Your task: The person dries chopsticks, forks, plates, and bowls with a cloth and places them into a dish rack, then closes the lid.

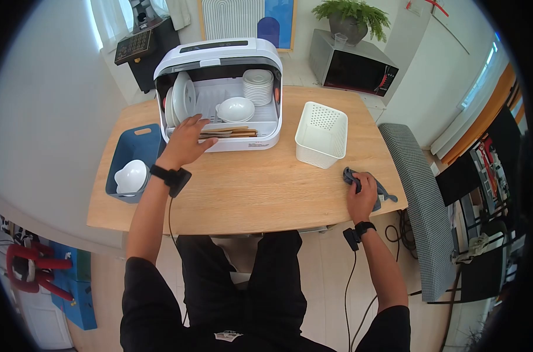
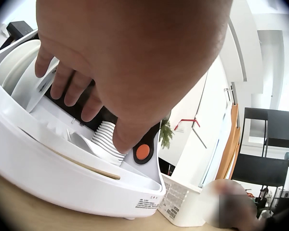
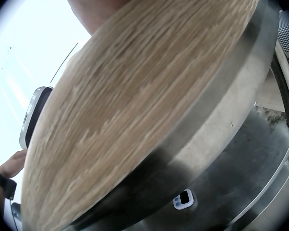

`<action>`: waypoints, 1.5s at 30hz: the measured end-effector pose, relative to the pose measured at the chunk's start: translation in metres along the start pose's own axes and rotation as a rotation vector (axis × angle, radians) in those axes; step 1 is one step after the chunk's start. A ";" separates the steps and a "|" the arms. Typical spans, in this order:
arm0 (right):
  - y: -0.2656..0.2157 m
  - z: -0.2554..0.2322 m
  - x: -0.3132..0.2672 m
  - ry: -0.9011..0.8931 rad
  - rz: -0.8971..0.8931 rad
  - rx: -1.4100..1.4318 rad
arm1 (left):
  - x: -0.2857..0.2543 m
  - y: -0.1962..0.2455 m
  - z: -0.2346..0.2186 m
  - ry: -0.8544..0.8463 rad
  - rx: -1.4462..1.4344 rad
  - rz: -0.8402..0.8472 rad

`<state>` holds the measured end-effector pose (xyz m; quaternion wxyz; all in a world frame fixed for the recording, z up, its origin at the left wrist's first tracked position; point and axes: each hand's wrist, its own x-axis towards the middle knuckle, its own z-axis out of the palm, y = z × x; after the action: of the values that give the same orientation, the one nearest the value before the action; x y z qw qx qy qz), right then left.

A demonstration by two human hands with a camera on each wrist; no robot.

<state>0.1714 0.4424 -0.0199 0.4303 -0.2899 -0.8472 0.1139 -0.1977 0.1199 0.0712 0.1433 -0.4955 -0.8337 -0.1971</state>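
Note:
My left hand (image 1: 186, 142) hovers with spread fingers at the front left of a white dish cabinet (image 1: 219, 50), beside upright plates (image 1: 184, 97) and above wooden chopsticks (image 1: 234, 132). In the left wrist view that hand (image 2: 120, 67) holds nothing, its fingers hanging over the cabinet's inside. A white bowl (image 1: 237, 110) and a stack of small dishes (image 1: 258, 88) stand further right in the cabinet. At the table's right edge my right hand (image 1: 362, 196) grips a crumpled grey cloth (image 1: 384, 195). Only a blurred part of the right hand (image 3: 98, 12) shows in the right wrist view.
A blue basin (image 1: 131, 144) with white bowls (image 1: 131, 176) stands on the table's left side. A white perforated basket (image 1: 321, 138) is right of the cabinet. Behind are a microwave (image 1: 354, 67) and a potted plant (image 1: 348, 26); a checkered bench (image 1: 416, 205) stands at right.

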 end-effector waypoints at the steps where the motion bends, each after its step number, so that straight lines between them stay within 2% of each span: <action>1: 0.000 0.000 0.000 -0.004 -0.006 0.004 | -0.012 0.003 -0.014 0.010 -0.008 -0.024; 6: -0.001 -0.001 0.000 -0.026 0.009 0.004 | -0.077 -0.017 -0.068 0.065 -0.004 -0.133; 9: 0.000 0.000 0.000 -0.033 0.011 -0.009 | -0.115 -0.040 -0.090 0.117 0.109 -0.236; 11: 0.001 0.000 0.000 -0.040 0.008 -0.001 | -0.138 -0.055 -0.101 0.181 0.129 -0.376; 15: 0.001 0.001 0.000 -0.029 -0.008 0.001 | -0.170 -0.070 -0.112 0.130 0.191 -0.519; 17: 0.001 0.001 0.000 -0.032 -0.006 0.001 | -0.178 -0.074 -0.108 0.099 0.101 -0.653; 20: 0.000 0.002 -0.001 -0.031 -0.005 -0.019 | -0.183 -0.077 -0.105 0.071 0.033 -0.701; 30: -0.003 0.002 0.000 -0.049 -0.008 -0.059 | -0.182 -0.079 -0.091 0.128 0.035 -0.713; 38: -0.007 0.000 0.000 -0.070 -0.017 -0.038 | -0.182 -0.072 -0.088 0.167 0.085 -0.588; 42: -0.001 0.003 -0.002 -0.076 -0.067 -0.050 | -0.186 -0.065 -0.089 0.127 0.162 -0.599; 45: 0.003 0.003 -0.001 -0.092 -0.034 -0.049 | -0.183 -0.057 -0.089 0.113 0.111 -0.588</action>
<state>0.1699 0.4443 -0.0235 0.3857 -0.2803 -0.8734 0.0989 -0.1588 -0.0873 0.0598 0.1531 -0.2124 -0.9417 -0.2115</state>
